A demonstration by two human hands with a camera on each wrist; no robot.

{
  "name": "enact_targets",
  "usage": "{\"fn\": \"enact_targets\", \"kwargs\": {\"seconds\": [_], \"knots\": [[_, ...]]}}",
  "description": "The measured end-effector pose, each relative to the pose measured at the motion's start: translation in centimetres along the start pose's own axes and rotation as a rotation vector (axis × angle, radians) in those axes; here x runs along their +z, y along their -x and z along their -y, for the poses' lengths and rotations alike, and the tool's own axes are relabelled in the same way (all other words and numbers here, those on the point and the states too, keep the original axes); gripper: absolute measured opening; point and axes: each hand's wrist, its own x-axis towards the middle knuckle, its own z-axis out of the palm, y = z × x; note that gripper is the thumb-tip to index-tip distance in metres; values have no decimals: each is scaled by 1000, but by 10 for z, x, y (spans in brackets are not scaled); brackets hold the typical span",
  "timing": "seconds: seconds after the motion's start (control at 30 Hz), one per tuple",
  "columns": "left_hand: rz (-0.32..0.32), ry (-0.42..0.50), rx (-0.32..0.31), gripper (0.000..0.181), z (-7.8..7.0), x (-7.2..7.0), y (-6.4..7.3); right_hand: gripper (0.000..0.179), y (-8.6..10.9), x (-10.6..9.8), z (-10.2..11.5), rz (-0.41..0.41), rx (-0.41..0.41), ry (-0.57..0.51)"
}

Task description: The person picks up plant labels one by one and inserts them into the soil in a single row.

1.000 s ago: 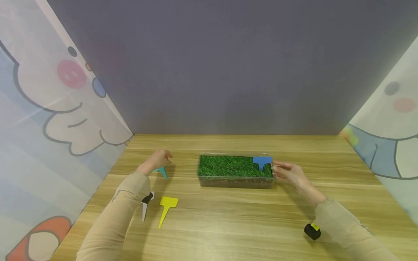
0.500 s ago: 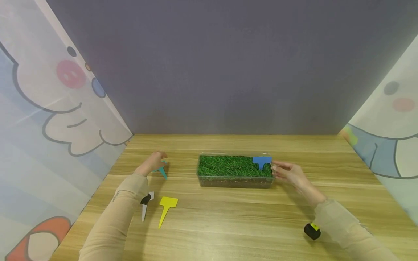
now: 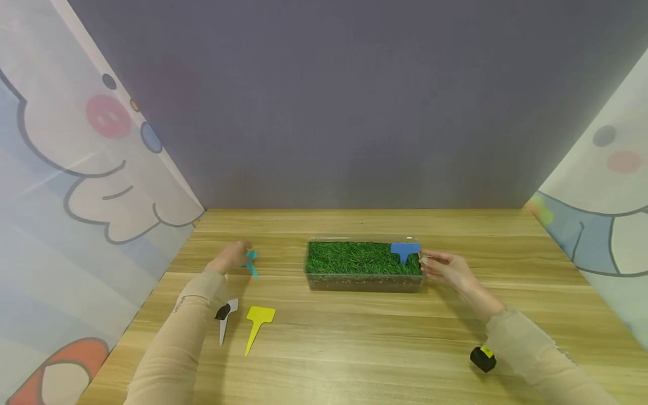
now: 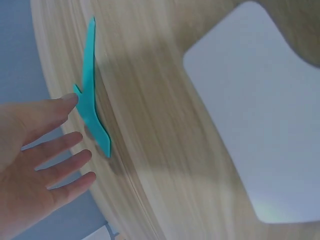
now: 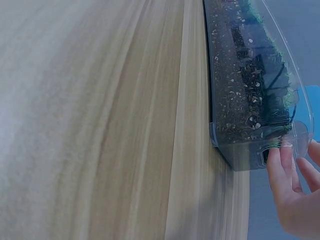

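Note:
My left hand (image 3: 230, 257) is at a teal T-shaped plant label (image 3: 251, 265) at the table's left. In the left wrist view its thumb tip overlaps the teal label (image 4: 89, 100); the other visible fingers extend, spread apart. My right hand (image 3: 449, 271) grips the right end of a clear planter box (image 3: 364, 283), with thumb and fingers at its end wall (image 5: 242, 156). Dark soil and green grass (image 3: 349, 257) fill the box. A blue plant label (image 3: 405, 249) stands upright in the grass near that end; its stem's lower part is hidden.
A yellow plant label (image 3: 258, 323) and a white plant label (image 3: 231, 307) lie on the wooden table, nearer me. The black left wrist camera (image 3: 221, 312) partly covers the white one. Another black wrist camera (image 3: 482, 360) shows by the right sleeve. A dark grey wall (image 3: 324, 112) rises behind the table.
My left hand has moved left and slightly nearer me, uncovering more of the teal label. My right hand stays at the planter box's end.

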Motion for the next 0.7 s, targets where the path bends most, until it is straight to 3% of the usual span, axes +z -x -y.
{"fn": "enact_targets", "kwargs": {"seconds": [0.17,0.4,0.53,0.63,0.7], "knots": [[-10,4,-9,40,3,2,1,52,11,10,13,6,-22,12],[-23,18,-18,39,4,3,1,57,16,16,22,-39,19,80],[-14,54,-25,37,2,1,1,73,3,4,3,-37,30,49],[15,88,-37,36,1,-2,0,77,-4,-3,-7,-15,5,26],[44,112,-49,37,2,-5,-2,69,0,0,-3,-8,-7,31]]}}
